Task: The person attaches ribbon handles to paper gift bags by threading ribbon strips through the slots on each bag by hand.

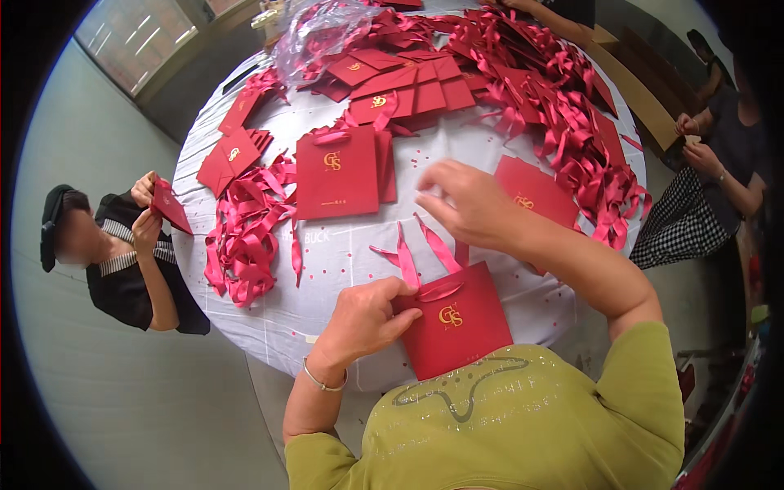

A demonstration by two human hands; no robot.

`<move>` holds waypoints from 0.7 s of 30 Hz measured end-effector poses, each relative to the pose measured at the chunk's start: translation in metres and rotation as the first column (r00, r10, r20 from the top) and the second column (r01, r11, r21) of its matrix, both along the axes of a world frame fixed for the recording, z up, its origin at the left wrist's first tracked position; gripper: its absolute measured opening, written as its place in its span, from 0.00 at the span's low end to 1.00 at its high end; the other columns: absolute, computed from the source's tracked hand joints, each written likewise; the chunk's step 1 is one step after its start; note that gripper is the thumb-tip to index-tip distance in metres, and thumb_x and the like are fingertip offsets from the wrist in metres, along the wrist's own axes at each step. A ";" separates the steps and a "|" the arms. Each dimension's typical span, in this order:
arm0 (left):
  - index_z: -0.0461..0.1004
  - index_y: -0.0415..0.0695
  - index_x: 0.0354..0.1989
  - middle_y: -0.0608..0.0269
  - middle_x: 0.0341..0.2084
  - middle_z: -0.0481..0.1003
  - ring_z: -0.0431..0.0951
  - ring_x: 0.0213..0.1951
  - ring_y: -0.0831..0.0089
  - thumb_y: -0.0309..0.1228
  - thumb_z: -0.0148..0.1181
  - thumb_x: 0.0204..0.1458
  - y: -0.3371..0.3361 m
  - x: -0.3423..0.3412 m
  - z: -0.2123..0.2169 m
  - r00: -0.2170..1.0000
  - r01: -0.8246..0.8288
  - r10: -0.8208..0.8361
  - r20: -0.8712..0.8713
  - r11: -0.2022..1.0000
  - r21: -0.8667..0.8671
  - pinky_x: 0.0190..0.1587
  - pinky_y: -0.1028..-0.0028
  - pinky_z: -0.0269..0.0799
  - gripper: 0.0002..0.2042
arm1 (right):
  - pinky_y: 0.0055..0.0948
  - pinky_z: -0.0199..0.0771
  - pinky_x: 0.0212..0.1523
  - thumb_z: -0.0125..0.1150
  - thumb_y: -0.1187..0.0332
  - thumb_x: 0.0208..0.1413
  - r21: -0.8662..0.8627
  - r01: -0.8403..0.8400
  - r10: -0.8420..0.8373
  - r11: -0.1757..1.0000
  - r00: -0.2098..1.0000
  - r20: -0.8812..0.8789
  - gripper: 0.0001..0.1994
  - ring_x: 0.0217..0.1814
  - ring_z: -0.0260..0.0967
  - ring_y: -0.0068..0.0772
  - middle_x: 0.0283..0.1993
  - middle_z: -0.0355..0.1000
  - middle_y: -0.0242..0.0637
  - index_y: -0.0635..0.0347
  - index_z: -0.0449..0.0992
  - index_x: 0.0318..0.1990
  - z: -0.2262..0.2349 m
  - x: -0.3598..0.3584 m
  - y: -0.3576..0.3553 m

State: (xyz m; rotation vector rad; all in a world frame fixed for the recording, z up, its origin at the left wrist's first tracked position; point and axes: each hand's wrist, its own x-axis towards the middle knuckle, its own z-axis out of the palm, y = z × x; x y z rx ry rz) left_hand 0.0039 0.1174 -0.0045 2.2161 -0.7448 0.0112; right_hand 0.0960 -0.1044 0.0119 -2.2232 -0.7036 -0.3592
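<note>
Two hands at work: left hand (pixel 363 314) fingers pinch red paper bag (pixel 456 320) at its top edge, at near counter (pixel 343 253) rim. Right hand (pixel 465 200) fingers pinch ribbon (pixel 437 245), raised above bag.

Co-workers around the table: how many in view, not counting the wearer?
3. One person sits at the left, holding a red bag. One person sits at the right edge. A third shows only as a forearm at the top; others may be hidden.
</note>
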 end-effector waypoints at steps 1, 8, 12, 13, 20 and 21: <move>0.75 0.39 0.33 0.65 0.18 0.73 0.66 0.12 0.80 0.24 0.72 0.40 0.000 0.002 0.000 0.999 0.027 -0.026 0.040 0.999 -0.016 0.19 0.80 0.62 0.13 | 0.39 0.71 0.34 0.61 0.66 0.55 -0.074 -0.002 -0.006 0.997 0.995 -0.103 0.08 0.33 0.73 0.44 0.33 0.73 0.45 0.63 0.74 0.35 0.005 -0.010 -0.012; 0.75 0.36 0.34 0.61 0.21 0.76 0.73 0.18 0.82 0.28 0.73 0.43 0.008 0.005 0.004 0.963 -0.175 0.174 -0.207 0.984 0.014 0.22 0.78 0.67 0.14 | 0.39 0.72 0.34 0.65 0.60 0.52 -0.258 0.049 -0.099 0.965 0.978 -0.184 0.13 0.33 0.74 0.46 0.32 0.75 0.44 0.62 0.74 0.32 -0.006 -0.059 -0.044; 0.73 0.33 0.38 0.56 0.21 0.77 0.76 0.24 0.78 0.32 0.72 0.45 0.007 0.005 0.003 0.905 -0.138 0.181 -0.384 0.981 0.136 0.26 0.76 0.71 0.18 | 0.39 0.74 0.37 0.69 0.55 0.50 -0.319 0.000 -0.141 0.948 0.897 -0.419 0.25 0.36 0.76 0.47 0.34 0.75 0.47 0.65 0.69 0.47 -0.005 -0.068 -0.041; 0.71 0.36 0.38 0.60 0.22 0.77 0.75 0.25 0.81 0.28 0.71 0.46 0.003 0.005 0.003 0.910 -0.120 0.164 -0.381 0.983 0.137 0.27 0.78 0.70 0.16 | 0.40 0.73 0.38 0.70 0.53 0.49 -0.275 -0.005 -0.124 0.961 0.884 -0.450 0.31 0.33 0.74 0.47 0.30 0.72 0.46 0.69 0.66 0.51 -0.012 -0.067 -0.041; 0.68 0.41 0.36 0.69 0.31 0.74 0.74 0.33 0.82 0.13 0.64 0.46 0.018 0.034 0.026 0.861 -0.340 0.049 -0.506 0.795 -0.502 0.35 0.80 0.72 0.14 | 0.18 0.66 0.30 0.72 0.68 0.48 0.454 0.018 0.165 0.891 0.918 -0.361 0.37 0.31 0.64 0.16 0.34 0.69 0.33 0.67 0.56 0.62 -0.005 -0.031 -0.028; 0.68 0.41 0.37 0.68 0.30 0.74 0.75 0.33 0.81 0.13 0.63 0.45 0.023 0.045 0.042 0.929 -0.272 0.095 -0.358 0.833 -0.482 0.36 0.79 0.73 0.14 | 0.18 0.67 0.30 0.71 0.68 0.49 0.520 -0.003 0.173 0.854 0.945 -0.278 0.38 0.31 0.64 0.17 0.37 0.69 0.34 0.66 0.54 0.64 0.007 -0.029 -0.030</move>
